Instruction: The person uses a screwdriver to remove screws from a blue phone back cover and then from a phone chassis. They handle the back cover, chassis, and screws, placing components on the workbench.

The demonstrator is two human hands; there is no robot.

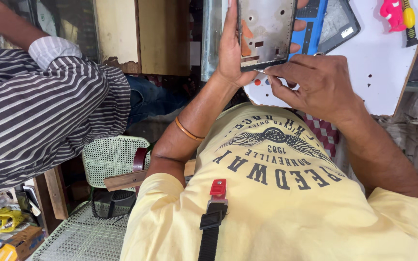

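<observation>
Gripping from the left, the left hand [231, 48] wraps its palm and thumb around the side of a flat grey metal frame [266, 31], a device back plate with holes and cut-outs, with fingertips showing past its right edge; the plate is held upright above the near edge of the white counter [378, 72]. Right hand [315, 82] is pinched shut on a thin metal tool [259, 71], its tip touching the plate's lower edge. On the counter behind the plate lie a blue tool [310, 24] and a dark flat device [339, 21], and toward the far right corner a pink and yellow tool [397, 14]. A copper bangle [188, 130] circles the left forearm. Another person in a striped shirt [39, 116] stands to the left, beside a green mesh chair [112, 157].
</observation>
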